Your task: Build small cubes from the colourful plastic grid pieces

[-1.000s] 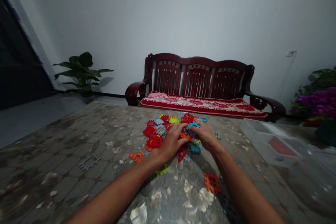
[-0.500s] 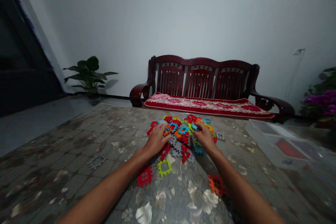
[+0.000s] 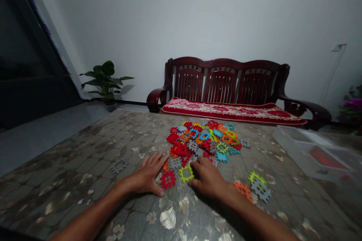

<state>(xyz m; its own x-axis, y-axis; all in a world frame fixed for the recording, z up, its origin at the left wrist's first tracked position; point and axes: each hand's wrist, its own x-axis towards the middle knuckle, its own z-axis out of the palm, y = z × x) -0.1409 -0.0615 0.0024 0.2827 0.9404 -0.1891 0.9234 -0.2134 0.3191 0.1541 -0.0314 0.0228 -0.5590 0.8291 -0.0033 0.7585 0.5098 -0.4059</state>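
Spread flat on the table, my left hand [image 3: 149, 173] is open, with its thumb and fingers around the left side of a red square piece with notched edges [image 3: 167, 179]. An orange piece [image 3: 165, 165] lies by its fingertips. My right hand [image 3: 206, 176] rests low with fingers bent, thumb and index finger apart at the right edge of a lime square frame piece [image 3: 186, 173]. Whether it touches that frame is hard to see. Just beyond both hands lies a heap of notched plastic pieces [image 3: 193, 145] in red, grey, orange, blue and lime.
A lone grey frame piece [image 3: 119, 166] lies at left. Beside my right forearm are an orange piece [image 3: 242, 190], a grey piece [image 3: 260, 190] and a lime piece [image 3: 256, 177]. A clear plastic box [image 3: 302, 154] stands at right. Behind the table is a wooden bench [image 3: 223, 79].
Both hands have drawn back from the heap toward me. My right hand has let go of a light blue piece. The view has shifted slightly left.
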